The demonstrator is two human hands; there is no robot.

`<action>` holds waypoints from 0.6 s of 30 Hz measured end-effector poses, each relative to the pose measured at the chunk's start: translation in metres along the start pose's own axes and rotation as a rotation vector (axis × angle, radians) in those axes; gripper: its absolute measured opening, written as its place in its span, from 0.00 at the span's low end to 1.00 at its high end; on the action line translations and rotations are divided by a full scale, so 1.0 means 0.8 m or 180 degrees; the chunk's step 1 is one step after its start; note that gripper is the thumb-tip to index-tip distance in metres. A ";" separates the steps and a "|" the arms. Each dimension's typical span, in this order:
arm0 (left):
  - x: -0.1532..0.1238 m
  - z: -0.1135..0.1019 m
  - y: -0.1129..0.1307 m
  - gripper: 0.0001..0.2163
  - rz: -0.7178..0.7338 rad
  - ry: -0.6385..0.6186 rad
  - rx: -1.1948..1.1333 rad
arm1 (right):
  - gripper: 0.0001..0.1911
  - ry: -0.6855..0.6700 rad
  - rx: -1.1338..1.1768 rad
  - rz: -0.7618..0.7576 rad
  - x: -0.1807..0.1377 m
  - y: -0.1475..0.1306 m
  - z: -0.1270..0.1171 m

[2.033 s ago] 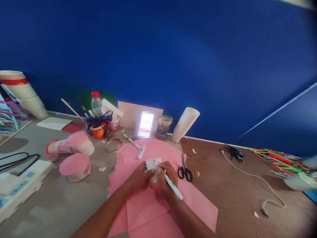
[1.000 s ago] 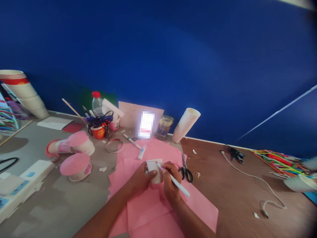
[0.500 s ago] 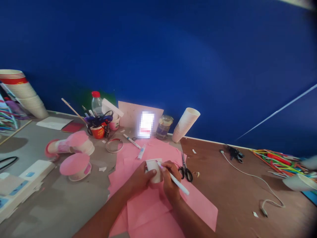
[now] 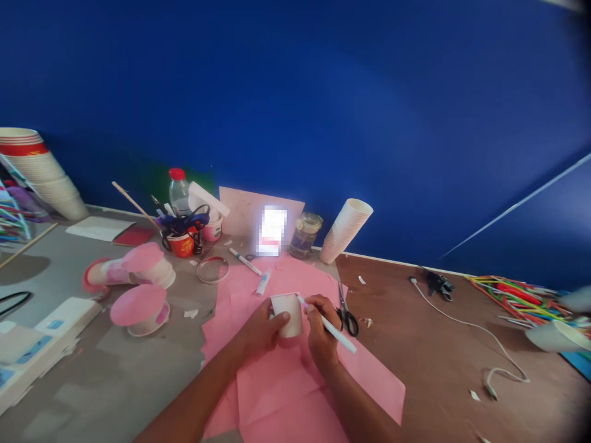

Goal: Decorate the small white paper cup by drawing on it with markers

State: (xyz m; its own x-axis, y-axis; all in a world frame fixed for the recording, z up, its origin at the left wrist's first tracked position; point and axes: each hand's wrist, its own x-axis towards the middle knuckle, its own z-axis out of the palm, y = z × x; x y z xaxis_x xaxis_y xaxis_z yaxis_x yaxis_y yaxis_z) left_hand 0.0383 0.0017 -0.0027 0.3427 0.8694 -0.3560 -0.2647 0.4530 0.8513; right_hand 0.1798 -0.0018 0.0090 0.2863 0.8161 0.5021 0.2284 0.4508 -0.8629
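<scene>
A white paper cup (image 4: 290, 320) is gripped by my left hand (image 4: 264, 329), with the thumb lying across its side. Pinched in my right hand (image 4: 322, 329) is a white marker (image 4: 339, 337), whose tip points at the cup's edge; whether it touches cannot be told. Faint pinkish marks run along that edge. Both hands are above overlapping pink paper sheets (image 4: 277, 400). Black-handled scissors (image 4: 347, 317) lie just right of my right hand. A capped marker (image 4: 245, 262) and a small white tube (image 4: 263, 283) rest beyond the cup.
Pink-topped paper cup pieces (image 4: 138, 306) stand at left, near a white box (image 4: 46, 344). Along the blue wall are a red pen cup (image 4: 181, 246), a glass jar (image 4: 305, 237) and a stack of paper cups (image 4: 346, 231). A white cable (image 4: 475, 329) curls at right.
My right hand and the marker have shifted slightly right, the tip now at the cup's right edge. The cup is still in my left hand, turned a little.
</scene>
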 end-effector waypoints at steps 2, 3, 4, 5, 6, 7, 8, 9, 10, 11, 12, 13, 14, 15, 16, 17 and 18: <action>-0.001 0.000 0.000 0.32 0.0003 -0.0003 0.0004 | 0.06 0.0004 -0.0006 0.0036 0.000 0.000 0.000; -0.001 0.000 0.000 0.32 0.0005 -0.0006 0.0006 | 0.06 -0.0001 -0.0003 0.0061 0.000 0.000 0.000; -0.001 0.000 0.000 0.31 0.0003 -0.0002 0.0004 | 0.06 -0.0005 0.0005 0.0083 0.000 0.000 0.000; -0.001 0.000 0.000 0.31 0.0002 0.0009 0.0011 | 0.06 -0.0004 0.0017 0.0103 -0.001 -0.001 0.000; -0.001 0.000 0.000 0.31 -0.0002 0.0025 0.0020 | 0.06 0.0001 0.0028 0.0118 -0.001 -0.001 0.000; -0.001 0.000 -0.001 0.30 -0.0008 0.0034 0.0028 | 0.06 0.0005 0.0038 0.0124 -0.001 -0.001 0.000; -0.001 -0.001 -0.001 0.30 -0.0004 0.0036 0.0046 | 0.06 0.0011 0.0046 0.0118 -0.001 -0.001 0.000; -0.001 -0.001 -0.002 0.29 0.0009 0.0036 0.0070 | 0.06 0.0013 0.0052 0.0108 -0.001 -0.001 0.000; 0.000 -0.002 -0.002 0.29 0.0021 0.0029 0.0088 | 0.06 0.0011 0.0057 0.0096 -0.001 0.000 0.000; 0.000 -0.002 -0.003 0.29 0.0022 0.0022 0.0099 | 0.06 0.0002 0.0062 0.0084 -0.001 0.000 -0.001; 0.000 -0.003 -0.003 0.29 0.0027 0.0033 0.0097 | 0.06 -0.0012 0.0071 0.0075 -0.001 0.000 -0.001; 0.000 -0.003 -0.003 0.29 0.0027 0.0044 0.0098 | 0.06 -0.0024 0.0081 0.0068 -0.001 0.000 -0.001; 0.000 -0.003 -0.002 0.29 0.0026 0.0051 0.0096 | 0.06 -0.0035 0.0088 0.0062 -0.001 -0.001 -0.002; 0.000 -0.003 -0.002 0.29 0.0022 0.0053 0.0088 | 0.06 -0.0038 0.0093 0.0049 -0.001 -0.002 -0.002; -0.001 -0.003 -0.001 0.29 0.0022 0.0052 0.0079 | 0.06 -0.0039 0.0098 0.0020 -0.001 -0.003 -0.002; -0.001 -0.002 0.000 0.30 0.0023 0.0051 0.0072 | 0.07 -0.0044 0.0104 -0.0035 -0.001 -0.005 -0.002; -0.002 -0.001 0.001 0.30 0.0023 0.0058 0.0064 | 0.07 -0.0054 0.0113 -0.0124 -0.002 -0.007 -0.002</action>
State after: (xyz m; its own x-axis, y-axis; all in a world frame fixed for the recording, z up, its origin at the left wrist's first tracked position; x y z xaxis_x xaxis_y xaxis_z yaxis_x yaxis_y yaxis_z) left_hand 0.0370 0.0007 -0.0016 0.3243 0.8761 -0.3567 -0.2487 0.4428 0.8614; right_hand 0.1796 -0.0061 0.0132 0.2620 0.8036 0.5345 0.2059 0.4946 -0.8444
